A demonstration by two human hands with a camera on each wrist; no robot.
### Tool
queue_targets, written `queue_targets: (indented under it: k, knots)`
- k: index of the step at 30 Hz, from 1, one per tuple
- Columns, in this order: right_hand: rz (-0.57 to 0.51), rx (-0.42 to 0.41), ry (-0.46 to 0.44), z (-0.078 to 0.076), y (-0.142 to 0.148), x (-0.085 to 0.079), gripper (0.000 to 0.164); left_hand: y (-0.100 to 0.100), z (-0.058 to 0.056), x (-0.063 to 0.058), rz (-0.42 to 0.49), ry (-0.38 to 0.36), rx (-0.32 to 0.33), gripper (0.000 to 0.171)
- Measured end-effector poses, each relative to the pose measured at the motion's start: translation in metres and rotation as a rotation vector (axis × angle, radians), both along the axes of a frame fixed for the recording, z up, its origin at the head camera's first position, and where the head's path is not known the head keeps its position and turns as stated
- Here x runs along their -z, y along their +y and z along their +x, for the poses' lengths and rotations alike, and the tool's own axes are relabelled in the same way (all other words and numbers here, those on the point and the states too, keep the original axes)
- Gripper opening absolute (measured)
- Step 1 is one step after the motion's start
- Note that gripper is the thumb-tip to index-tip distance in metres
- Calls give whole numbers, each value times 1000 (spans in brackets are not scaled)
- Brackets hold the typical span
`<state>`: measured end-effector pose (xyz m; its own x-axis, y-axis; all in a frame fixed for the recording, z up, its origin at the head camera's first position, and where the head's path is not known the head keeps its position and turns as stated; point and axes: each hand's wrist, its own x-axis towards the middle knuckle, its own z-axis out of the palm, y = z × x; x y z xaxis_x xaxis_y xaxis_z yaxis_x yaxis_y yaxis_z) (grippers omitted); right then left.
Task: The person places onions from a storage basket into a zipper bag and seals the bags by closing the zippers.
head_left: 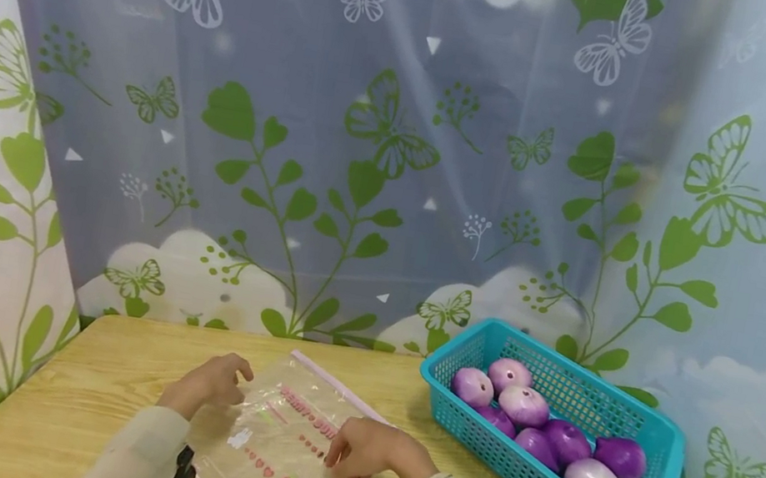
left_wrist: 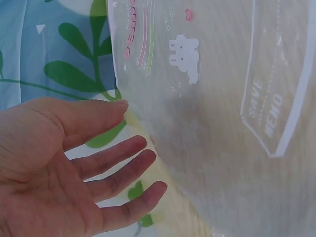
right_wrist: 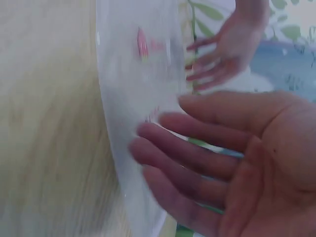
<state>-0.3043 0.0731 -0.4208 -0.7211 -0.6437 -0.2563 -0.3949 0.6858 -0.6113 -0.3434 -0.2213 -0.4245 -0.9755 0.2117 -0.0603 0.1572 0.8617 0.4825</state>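
clear zip bag lies on table, from near back edge forward, left of teal basket of purple onions by right edge. left hand at bag's left side, fingers spread, gripping nothing. right hand over its right side, fingers loosely bent, contact unclear. only left wrist view makes "save memo" panel readable.

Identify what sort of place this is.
Probably a small curtained-off tabletop workspace: patterned sheets hang behind and beside a wood-grain table, with a clear printed bag and a teal basket of purple onions. Home or studio, I can't tell.
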Motion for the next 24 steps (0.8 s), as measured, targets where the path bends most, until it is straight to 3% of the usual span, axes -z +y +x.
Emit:
queue_targets:
  k: [5,8,11,17,24]
  knots:
    - [-68,187,289,-24,14,5,9,-2,-1,-1,-13,6,-9,37]
    - [-72,301,374,-36,20,10,11,-2,-1,-1,-10,3,-16,37]
    - [-82,360,391,-44,22,15,15,-1,-1,-2,-5,10,-14,39]
    - [-84,399,401,-54,25,21,21,5,0,-6,7,27,2,38]
    - [-48,407,317,-53,26,27,27,9,1,-9,13,18,34,39]
